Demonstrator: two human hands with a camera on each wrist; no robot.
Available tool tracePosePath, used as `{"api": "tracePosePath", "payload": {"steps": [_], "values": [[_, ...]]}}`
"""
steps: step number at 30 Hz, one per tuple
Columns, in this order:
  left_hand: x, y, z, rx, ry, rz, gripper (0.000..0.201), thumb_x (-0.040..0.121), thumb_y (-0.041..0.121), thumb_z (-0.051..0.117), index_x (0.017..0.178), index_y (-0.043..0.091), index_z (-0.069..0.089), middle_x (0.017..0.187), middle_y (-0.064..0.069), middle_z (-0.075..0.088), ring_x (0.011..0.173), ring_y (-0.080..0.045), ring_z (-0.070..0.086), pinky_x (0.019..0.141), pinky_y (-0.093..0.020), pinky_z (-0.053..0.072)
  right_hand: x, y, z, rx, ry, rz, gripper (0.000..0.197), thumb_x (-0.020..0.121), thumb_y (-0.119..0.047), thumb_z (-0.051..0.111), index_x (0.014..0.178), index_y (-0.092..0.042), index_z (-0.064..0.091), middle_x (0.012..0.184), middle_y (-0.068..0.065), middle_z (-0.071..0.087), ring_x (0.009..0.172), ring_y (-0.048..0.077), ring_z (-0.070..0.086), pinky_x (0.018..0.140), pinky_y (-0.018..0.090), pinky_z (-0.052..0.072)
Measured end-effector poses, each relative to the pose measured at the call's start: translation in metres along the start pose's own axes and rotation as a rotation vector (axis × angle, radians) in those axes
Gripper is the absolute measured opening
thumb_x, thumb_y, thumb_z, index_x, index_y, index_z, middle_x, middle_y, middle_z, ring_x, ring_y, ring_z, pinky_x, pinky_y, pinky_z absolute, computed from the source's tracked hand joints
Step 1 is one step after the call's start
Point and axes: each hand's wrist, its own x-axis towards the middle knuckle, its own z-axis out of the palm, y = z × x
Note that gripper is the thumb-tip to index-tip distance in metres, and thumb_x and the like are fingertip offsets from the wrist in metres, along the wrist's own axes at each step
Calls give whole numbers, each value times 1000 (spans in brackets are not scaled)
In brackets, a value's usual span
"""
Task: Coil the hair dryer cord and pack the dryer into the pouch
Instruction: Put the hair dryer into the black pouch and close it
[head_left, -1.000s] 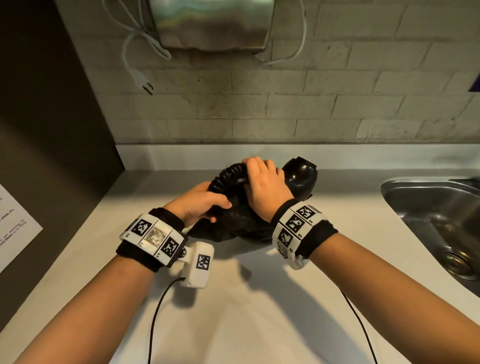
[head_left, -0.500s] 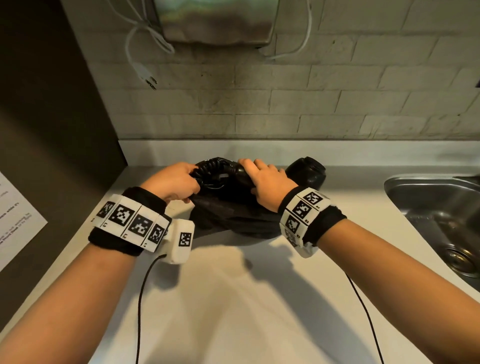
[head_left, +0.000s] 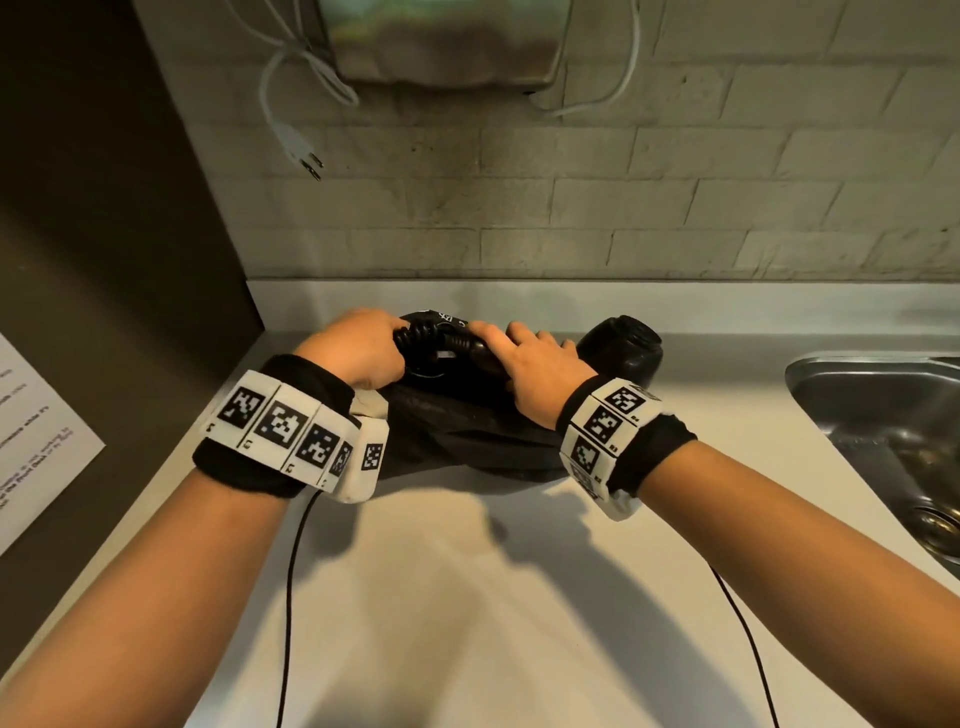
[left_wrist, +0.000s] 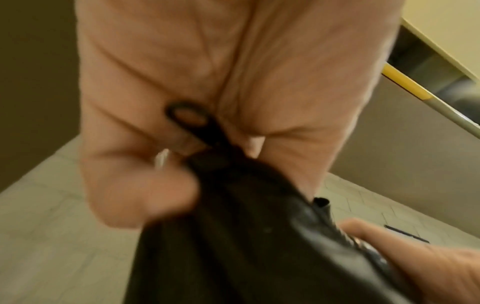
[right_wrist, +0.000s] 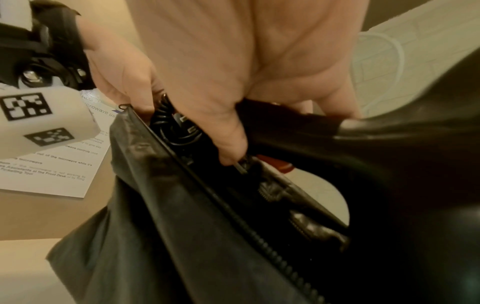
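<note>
Hair dryer (head_left: 621, 349) is lying on the white countertop (head_left: 467, 623) near the back wall, handle end going into the black pouch (head_left: 467, 431), fat barrel end sticking out to the right. Left hand (head_left: 358, 345) has its fingers curled tight on the pouch's left end; in the left wrist view they pinch the fabric right by a small black pull loop (left_wrist: 185, 115), holding the mouth open. Right hand (head_left: 535, 364) is on top of the dryer handle, fingers wrapped over it and thumb pushing down at the pouch opening, so clamped on the dryer. Between the two hands the coiled cord (head_left: 423, 338) sits bunched up, and the right wrist view shows it tucked just inside the open zipper (right_wrist: 262, 244).

Stuff around: stainless sink (head_left: 883, 431) off to the right, well apart from the pouch. Printed paper notice (head_left: 36, 436) on the dark panel at the left. On the brick wall above there's a metal box (head_left: 441, 41) with a white cord hanging off it, its plug (head_left: 301, 153) dangling loose. Thin black wires (head_left: 288, 597) run from both wrist cameras back along the counter.
</note>
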Motion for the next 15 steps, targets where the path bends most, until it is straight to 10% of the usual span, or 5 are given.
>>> {"api": "tracePosePath", "payload": {"steps": [5, 15], "values": [[4, 9, 4, 87, 65, 65, 38, 84, 2, 50, 119, 16, 58, 101, -7, 54, 95, -25, 52, 77, -27, 38, -2, 12, -2, -31, 58, -154, 107, 85, 0, 47, 113, -61, -37, 120, 11, 43, 94, 36, 54, 79, 44, 51], [6, 13, -15, 137, -21, 45, 38, 78, 0, 58, 114, 14, 61, 104, -9, 62, 93, -24, 56, 71, -28, 42, 0, 7, -8, 13, 9, -86, 98, 85, 2, 40, 120, -67, -21, 125, 12, 37, 103, 39, 49, 87, 51, 48]]}}
